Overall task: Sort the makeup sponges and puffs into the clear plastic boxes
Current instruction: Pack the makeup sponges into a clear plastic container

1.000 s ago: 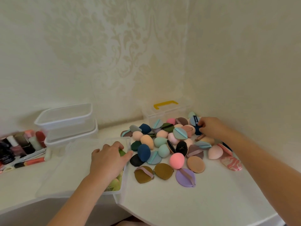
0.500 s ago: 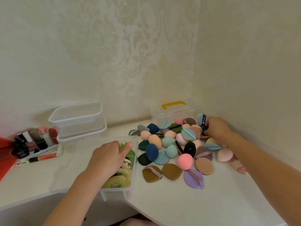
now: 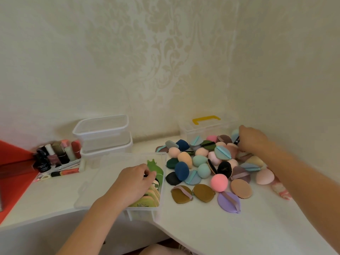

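While packing the clear box (image 3: 139, 215) tightly, pinched a green puff (image 3: 156, 169) upright with left hand (image 3: 132, 183) fingers (image 3: 150, 174). Could not tell right hand (image 3: 254, 139) grip in pile (image 3: 182, 170).

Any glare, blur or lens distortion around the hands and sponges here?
Head view: soft, even, warm light, no glare; wide-angle bending curves the white table and stretches the right forearm; the right hand in the pile of coloured sponges and puffs looks slightly smeared; the left hand in the clear plastic box is sharper.

Damask-patterned cream walls (image 3: 165, 52), white table (image 3: 202, 227)
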A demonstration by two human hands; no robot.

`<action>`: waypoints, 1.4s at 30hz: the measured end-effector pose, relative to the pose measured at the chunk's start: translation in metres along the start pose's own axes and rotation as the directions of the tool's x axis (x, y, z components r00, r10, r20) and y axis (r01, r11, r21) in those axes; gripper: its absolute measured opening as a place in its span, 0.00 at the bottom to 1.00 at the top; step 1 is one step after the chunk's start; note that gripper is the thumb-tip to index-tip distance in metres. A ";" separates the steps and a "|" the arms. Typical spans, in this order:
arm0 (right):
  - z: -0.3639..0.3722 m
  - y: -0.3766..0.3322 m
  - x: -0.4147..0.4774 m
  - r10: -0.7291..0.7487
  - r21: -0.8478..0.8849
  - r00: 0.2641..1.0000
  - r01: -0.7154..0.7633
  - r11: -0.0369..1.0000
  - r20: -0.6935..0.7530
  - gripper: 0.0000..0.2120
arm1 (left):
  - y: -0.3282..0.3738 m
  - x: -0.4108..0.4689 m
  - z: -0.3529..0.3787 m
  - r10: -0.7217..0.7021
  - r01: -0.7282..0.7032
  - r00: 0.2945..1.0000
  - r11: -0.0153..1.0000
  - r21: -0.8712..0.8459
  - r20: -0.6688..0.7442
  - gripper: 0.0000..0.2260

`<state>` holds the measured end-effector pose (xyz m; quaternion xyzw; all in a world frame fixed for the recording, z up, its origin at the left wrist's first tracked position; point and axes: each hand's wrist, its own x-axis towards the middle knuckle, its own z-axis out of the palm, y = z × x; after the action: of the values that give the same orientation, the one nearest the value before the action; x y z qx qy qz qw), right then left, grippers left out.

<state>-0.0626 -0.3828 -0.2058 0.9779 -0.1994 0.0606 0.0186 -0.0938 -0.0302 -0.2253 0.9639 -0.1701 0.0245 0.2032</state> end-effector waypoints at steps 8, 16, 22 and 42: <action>-0.075 -0.080 -0.055 -0.421 0.576 0.905 0.374 0.727 -0.055 0.15 | -0.001 -0.003 -0.007 0.038 -0.045 0.992 0.997 0.059 0.120 0.15; -0.029 -0.187 -0.084 -0.632 0.905 0.770 0.207 0.371 0.083 0.16 | -0.008 -0.009 -0.004 0.034 -0.030 0.998 0.997 -0.070 0.049 0.13; -0.021 -0.202 -0.082 -0.694 0.713 0.715 0.444 0.543 0.084 0.13 | -0.013 -0.015 -0.003 0.071 -0.075 0.996 0.994 -0.075 -0.049 0.11; -0.067 -0.093 -0.072 -0.644 0.326 0.684 0.557 0.764 0.342 0.08 | -0.002 -0.002 -0.003 0.003 -0.018 0.987 0.996 0.088 0.163 0.23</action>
<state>-0.0997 -0.2655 -0.1500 0.9731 0.1417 -0.1494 -0.1035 -0.0949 -0.0265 -0.2234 0.9699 -0.1899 -0.0454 0.1452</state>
